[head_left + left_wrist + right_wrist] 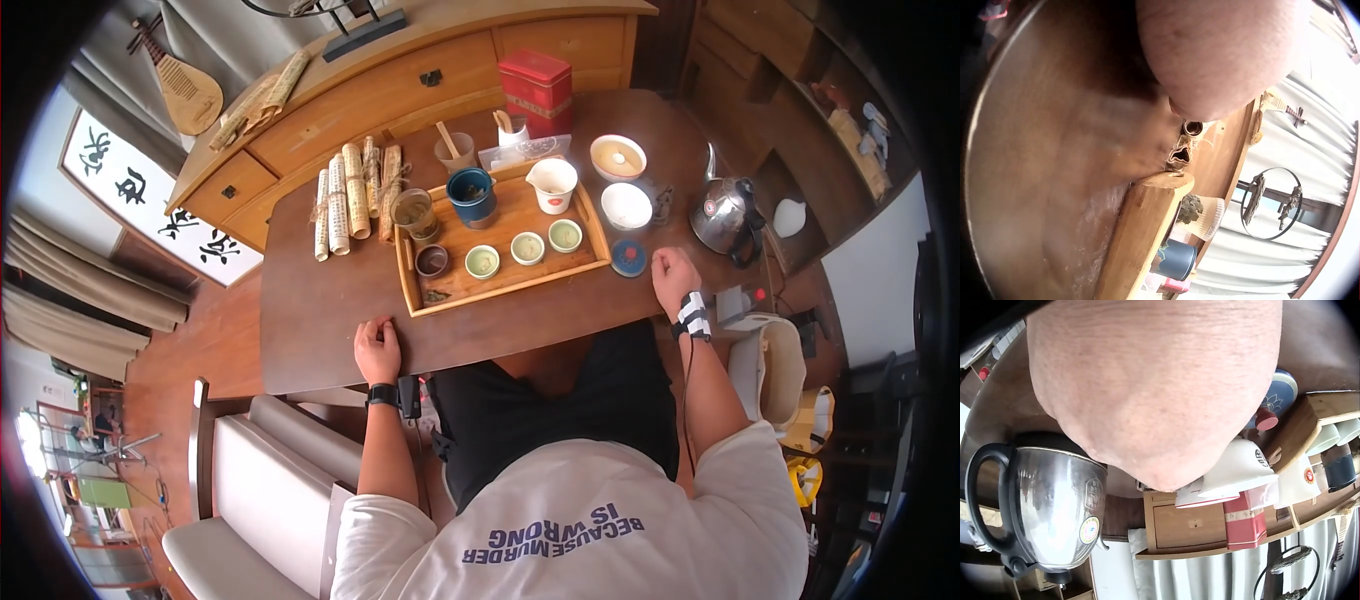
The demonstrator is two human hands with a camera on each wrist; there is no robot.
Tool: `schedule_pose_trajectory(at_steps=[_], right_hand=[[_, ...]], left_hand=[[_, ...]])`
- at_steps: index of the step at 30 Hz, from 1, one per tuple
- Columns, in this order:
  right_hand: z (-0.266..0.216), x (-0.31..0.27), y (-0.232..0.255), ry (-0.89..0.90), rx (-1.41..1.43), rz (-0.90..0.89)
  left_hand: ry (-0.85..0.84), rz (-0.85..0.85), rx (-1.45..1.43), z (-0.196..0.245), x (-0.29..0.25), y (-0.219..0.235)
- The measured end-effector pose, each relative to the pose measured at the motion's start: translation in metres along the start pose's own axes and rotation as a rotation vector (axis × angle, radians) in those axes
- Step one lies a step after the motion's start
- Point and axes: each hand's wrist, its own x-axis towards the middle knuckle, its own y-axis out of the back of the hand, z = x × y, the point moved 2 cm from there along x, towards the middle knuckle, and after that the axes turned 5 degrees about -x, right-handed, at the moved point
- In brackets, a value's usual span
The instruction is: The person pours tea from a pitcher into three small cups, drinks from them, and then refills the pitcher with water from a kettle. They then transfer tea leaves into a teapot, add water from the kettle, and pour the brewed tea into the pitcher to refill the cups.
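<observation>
My left hand rests at the table's front edge with loosely bent fingers and nothing held. The back of that hand fills the top of the left wrist view, its fingers hidden. My right hand, loosely curled and empty, lies on the table right of a round blue lid. In the right wrist view the back of the hand hides its fingers, with the steel kettle beside it. Between the hands stands a wooden tray bearing several cups, a blue pot and a white pitcher.
Bound scrolls lie behind the tray's left side. A red tin stands at the back. Two white bowls, one nearer me, sit right of the tray, and the kettle is farther right. A wooden cabinet stands behind the table.
</observation>
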Motion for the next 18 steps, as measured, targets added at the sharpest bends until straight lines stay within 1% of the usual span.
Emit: schedule_pose_trajectory(at_steps=[6, 7, 14, 15, 18], right_hand=[[-0.0018, -0.0006, 0.0024, 0.024, -0.008, 0.005], [-0.0013, -0.0005, 0.0018, 0.002, -0.031, -0.024], [-0.0074, -0.0010, 0.0042, 0.043, -0.088, -0.018], [-0.0077, -0.0019, 0.0036, 0.017, -0.083, -0.033], [-0.0078, -0.0070, 0.0031, 0.053, -0.087, 0.014]], left_hand=[[-0.009, 0.020, -0.048, 0.0021, -0.0008, 0.0025], [-0.014, 0.026, -0.056, 0.0019, -0.0010, 0.0026], [-0.007, 0.027, -0.118, -0.0028, -0.0039, 0.0057], [-0.008, 0.030, -0.129, -0.0024, -0.0036, 0.0056], [-0.008, 0.022, -0.125, -0.0049, -0.0034, 0.0050]])
